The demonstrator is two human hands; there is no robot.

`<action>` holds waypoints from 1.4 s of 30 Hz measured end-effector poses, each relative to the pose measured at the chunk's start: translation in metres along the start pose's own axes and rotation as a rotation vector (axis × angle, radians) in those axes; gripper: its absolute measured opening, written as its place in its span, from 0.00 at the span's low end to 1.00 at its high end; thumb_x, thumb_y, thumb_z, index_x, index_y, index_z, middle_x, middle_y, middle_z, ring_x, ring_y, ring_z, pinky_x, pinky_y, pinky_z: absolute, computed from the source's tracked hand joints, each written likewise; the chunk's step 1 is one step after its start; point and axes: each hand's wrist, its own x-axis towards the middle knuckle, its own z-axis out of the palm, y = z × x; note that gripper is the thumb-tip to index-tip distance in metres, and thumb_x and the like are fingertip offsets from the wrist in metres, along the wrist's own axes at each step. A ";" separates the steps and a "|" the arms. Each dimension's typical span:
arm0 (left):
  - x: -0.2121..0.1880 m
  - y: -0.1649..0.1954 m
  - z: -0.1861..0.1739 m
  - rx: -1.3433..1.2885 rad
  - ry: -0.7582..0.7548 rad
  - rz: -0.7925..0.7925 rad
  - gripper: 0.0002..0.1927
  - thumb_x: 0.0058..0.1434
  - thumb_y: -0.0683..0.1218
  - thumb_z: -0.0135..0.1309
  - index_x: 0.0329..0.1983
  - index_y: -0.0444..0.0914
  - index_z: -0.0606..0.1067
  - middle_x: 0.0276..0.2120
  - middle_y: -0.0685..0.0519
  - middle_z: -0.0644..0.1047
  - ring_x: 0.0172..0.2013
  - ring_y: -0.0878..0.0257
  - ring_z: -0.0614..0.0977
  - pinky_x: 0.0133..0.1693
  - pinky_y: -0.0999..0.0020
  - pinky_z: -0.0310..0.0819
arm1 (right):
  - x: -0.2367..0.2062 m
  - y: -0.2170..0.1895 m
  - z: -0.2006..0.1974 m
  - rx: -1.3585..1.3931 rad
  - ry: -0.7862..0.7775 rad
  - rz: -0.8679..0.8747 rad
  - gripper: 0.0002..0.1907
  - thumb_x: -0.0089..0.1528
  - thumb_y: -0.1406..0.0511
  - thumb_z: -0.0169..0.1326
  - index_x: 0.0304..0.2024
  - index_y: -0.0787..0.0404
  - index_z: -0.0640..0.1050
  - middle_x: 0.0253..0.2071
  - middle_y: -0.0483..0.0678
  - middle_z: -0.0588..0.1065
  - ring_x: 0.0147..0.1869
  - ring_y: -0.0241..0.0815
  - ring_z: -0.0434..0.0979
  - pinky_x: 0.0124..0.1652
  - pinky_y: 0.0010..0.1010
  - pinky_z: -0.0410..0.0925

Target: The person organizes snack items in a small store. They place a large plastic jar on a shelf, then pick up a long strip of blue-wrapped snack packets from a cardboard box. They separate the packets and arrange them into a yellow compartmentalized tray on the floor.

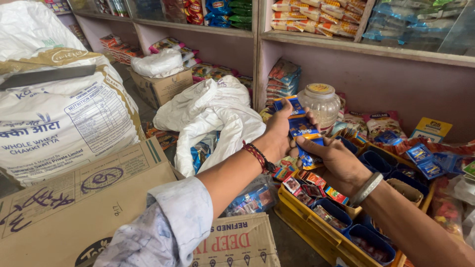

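Holding a strip of small blue-and-orange foil sachets [303,132] between both hands, you have something very light, limp and slick, so it will probably sag and swing wherever it is not supported; the seams between sachets look like the firmest places to pinch. Starting far left, the big white printed flour sack [59,113] and the flattened brown cardboard cartons [74,198] fill the near-left floor, and the crumpled white plastic bag [213,113] lies just left of your arms, so there is little room to swing that way. Your left hand [281,134], with a red-and-black thread band at the wrist, is curled closed around the upper part of the strip, fingers wrapped over its far edge. Your right hand [336,160], wearing a silver bangle, is partly closed, its thumb and fingers pinching the lower sachets from the right. The strip hangs above the near-left corner of the yellow plastic crate [311,230] of blue bins filled with small packets, just in front of the clear ribbed plastic jar with a yellow lid [322,104]. That jar stands close behind your knuckles and could likely tip if nudged. Above and to the right, the pale pink wooden shelf edge [366,49] limits lifting room, while space over the crate stays open.
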 end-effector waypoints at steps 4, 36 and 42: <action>0.004 0.000 -0.005 -0.009 -0.014 -0.049 0.34 0.75 0.69 0.29 0.38 0.35 0.70 0.30 0.47 0.76 0.34 0.52 0.80 0.43 0.51 0.80 | 0.004 0.004 -0.004 0.055 -0.035 -0.012 0.11 0.63 0.63 0.58 0.43 0.64 0.76 0.32 0.47 0.80 0.34 0.38 0.80 0.39 0.32 0.75; 0.017 0.014 -0.006 -0.201 -0.202 -0.237 0.29 0.74 0.63 0.34 0.38 0.32 0.69 0.28 0.47 0.73 0.33 0.52 0.77 0.43 0.50 0.76 | 0.010 0.010 -0.002 0.063 -0.182 -0.110 0.08 0.67 0.66 0.51 0.41 0.65 0.77 0.31 0.46 0.76 0.32 0.36 0.74 0.36 0.30 0.71; 0.010 0.050 -0.004 -0.197 -0.255 -0.372 0.25 0.73 0.60 0.40 0.38 0.32 0.69 0.29 0.47 0.73 0.31 0.56 0.77 0.41 0.53 0.77 | 0.012 0.003 -0.018 -0.387 -0.507 -0.021 0.12 0.65 0.63 0.56 0.36 0.69 0.79 0.27 0.50 0.77 0.29 0.38 0.75 0.30 0.30 0.69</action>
